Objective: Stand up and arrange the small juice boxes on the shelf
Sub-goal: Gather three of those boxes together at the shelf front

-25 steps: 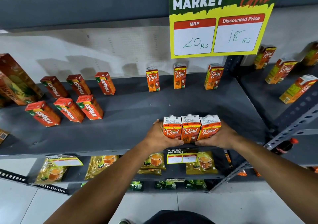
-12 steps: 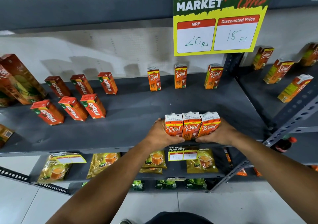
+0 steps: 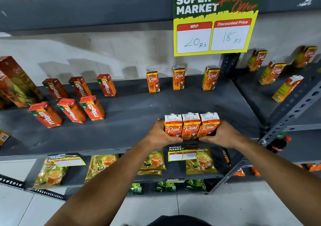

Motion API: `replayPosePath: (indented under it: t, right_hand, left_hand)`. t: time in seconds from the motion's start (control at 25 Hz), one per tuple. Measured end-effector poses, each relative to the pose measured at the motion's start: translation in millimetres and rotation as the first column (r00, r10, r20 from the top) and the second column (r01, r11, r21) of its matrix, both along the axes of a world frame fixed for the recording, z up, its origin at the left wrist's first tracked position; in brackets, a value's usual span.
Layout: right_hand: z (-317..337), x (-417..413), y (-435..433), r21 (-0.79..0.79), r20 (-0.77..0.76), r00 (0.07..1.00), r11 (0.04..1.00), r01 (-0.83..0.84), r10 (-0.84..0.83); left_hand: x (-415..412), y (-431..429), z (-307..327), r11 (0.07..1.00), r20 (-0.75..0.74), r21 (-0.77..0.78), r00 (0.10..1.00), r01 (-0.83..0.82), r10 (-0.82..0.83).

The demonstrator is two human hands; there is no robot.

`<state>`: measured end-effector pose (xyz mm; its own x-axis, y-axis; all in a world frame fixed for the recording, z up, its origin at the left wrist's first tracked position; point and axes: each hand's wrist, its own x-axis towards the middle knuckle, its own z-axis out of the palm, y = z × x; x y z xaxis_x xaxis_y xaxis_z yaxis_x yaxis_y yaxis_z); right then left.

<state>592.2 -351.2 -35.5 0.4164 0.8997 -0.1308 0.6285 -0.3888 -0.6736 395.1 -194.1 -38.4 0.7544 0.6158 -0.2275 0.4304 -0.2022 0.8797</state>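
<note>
Three small orange Real juice boxes (image 3: 191, 126) stand pressed side by side near the front edge of the grey shelf (image 3: 132, 111). My left hand (image 3: 160, 135) clasps the left end of the trio and my right hand (image 3: 221, 134) clasps the right end. Three more Real juice boxes (image 3: 178, 78) stand spaced apart in a row along the back of the same shelf, against the wall.
Several red Maaza boxes (image 3: 74, 100) stand in two rows at the left, beside a tall pineapple carton (image 3: 17, 83). A price sign (image 3: 215, 20) hangs from the shelf above. More Real cartons (image 3: 272, 73) sit on the right shelf. Tea packets (image 3: 152, 161) fill the shelf below.
Both hands have pushed the three juice boxes a little further back onto the shelf, away from its front edge. The other boxes have not moved.
</note>
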Motion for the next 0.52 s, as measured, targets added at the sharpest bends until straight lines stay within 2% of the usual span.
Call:
replayPosePath:
  t: [0.24,0.44,0.52]
  right_hand:
    - [1,0,2,-0.036,-0.015,1.000,0.999,0.007,-0.008]
    - [-1,5,2,-0.114,0.037,0.999,0.993,-0.002,0.006]
    - [11,0,-3,-0.140,0.066,0.997,0.990,-0.019,0.029]
  left_hand:
    - [0,1,-1,1.000,0.000,-0.016,1.000,0.012,-0.012]
    - [-1,2,5,0.998,0.003,-0.035,0.999,0.050,-0.050]
    - [-9,8,8,0.995,-0.005,0.007,0.995,0.101,-0.101]
